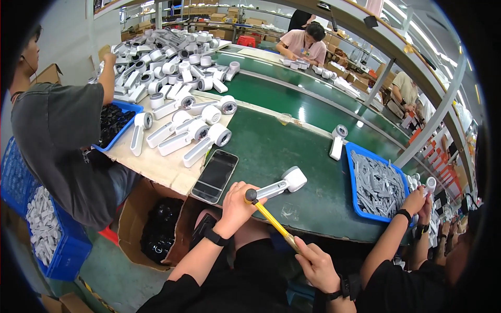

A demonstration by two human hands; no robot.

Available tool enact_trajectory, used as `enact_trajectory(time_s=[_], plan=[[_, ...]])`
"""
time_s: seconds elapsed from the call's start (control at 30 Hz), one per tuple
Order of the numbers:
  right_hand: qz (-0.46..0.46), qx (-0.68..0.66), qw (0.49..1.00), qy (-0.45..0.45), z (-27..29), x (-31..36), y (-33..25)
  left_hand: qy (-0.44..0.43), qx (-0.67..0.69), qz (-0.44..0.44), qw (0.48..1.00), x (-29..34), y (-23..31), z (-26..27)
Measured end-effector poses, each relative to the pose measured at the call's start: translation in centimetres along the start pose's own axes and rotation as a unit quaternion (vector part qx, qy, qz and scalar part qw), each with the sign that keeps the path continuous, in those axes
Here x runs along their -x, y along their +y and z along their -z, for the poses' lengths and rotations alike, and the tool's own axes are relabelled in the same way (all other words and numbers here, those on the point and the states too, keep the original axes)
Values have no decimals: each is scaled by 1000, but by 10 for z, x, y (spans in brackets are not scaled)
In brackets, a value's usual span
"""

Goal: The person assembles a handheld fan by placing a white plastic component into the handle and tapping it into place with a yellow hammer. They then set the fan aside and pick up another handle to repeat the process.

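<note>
At the lower center of the frame, a worker's right hand [319, 267] closes around the shaft of a yellow hammer [273, 221], while the left hand [236, 209] curls tightly around the handle of a white handheld device [295, 179], its head at center over a green worktable [318, 211]. A smartphone [216, 175] lies just left; similar devices [172, 68] heap the upper left, and a blue tray [351, 180] of gray parts [378, 182] sits at right.

- Low left, I'm getting smooth grey-green floor [112, 284].
- Upper left now, a plain pale-grey wall [65, 37].
- Straight across, a long glossy green conveyor belt [266, 97], throwing back reflections!
- Beyond it, metal shelving [209, 24] with brown cardboard boxes [218, 17].
- Overhead, bright white tube lights [425, 37].
</note>
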State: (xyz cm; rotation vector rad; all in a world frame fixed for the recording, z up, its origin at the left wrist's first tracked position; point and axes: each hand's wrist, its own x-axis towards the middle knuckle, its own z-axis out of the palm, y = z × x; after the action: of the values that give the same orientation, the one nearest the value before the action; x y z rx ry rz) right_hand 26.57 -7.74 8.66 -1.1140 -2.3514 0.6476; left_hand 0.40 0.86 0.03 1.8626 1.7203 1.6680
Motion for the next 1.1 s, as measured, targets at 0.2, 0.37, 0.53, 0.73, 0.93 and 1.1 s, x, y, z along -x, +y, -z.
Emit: enact_trajectory(time_s=[0.2,0.37,0.53,0.73,0.93,1.1], plan=[[-17,-48,989,140,5,8,9,-40,17,37,998,-1,4,7],[-59,-9,993,105,14,2,30,-48,-1,45,998,-1,4,9],[-95,4,993,70,6,8,25,-59,-9,45,997,-2,11,13],[-36,-73,988,128,0,10,28,-100,-41,29,994,-4,31,18],[-142,-181,968,99,-8,14,48,-155,-61,-17,986,-13,20,26],[-77,-199,963,167,-17,22,73,-65,-38,-40,996,-30,17,73]])
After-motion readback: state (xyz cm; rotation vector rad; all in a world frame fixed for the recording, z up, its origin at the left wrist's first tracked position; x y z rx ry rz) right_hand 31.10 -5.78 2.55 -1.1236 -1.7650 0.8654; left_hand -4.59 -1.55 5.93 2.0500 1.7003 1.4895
